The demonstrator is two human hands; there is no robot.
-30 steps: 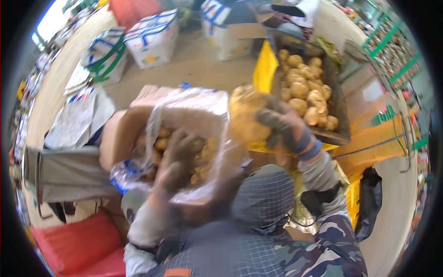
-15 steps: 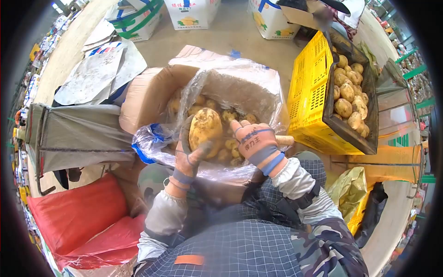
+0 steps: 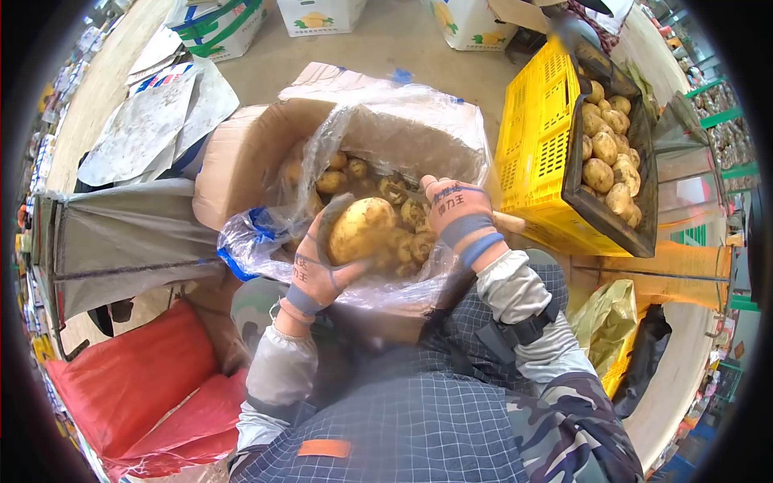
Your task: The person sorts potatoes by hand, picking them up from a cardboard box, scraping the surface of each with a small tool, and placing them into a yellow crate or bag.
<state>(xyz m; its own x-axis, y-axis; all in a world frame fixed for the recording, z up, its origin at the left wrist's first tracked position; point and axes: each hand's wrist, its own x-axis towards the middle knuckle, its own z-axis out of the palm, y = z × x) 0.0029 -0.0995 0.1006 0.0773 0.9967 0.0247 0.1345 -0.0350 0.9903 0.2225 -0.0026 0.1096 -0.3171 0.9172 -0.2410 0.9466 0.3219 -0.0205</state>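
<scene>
Left of the cardboard box (image 3: 233, 165), toward the near side, lies a red sack (image 3: 137, 374); a grey fabric panel (image 3: 133, 249) and pale sheets (image 3: 149, 125) are also left of the box. Clear plastic (image 3: 250, 237) spills over the box's near left edge. Over the box's opening, the gloved left hand (image 3: 314, 270) has its grip spread wide around a large potato (image 3: 362, 228). Smaller potatoes (image 3: 332, 181) lie inside the box. At the box's right side, the gloved right hand's (image 3: 459, 211) grip is closed around a pale handle (image 3: 510, 223), its other end hidden. Right of the box, a yellow crate (image 3: 531, 133) holds more potatoes (image 3: 597, 174).
</scene>
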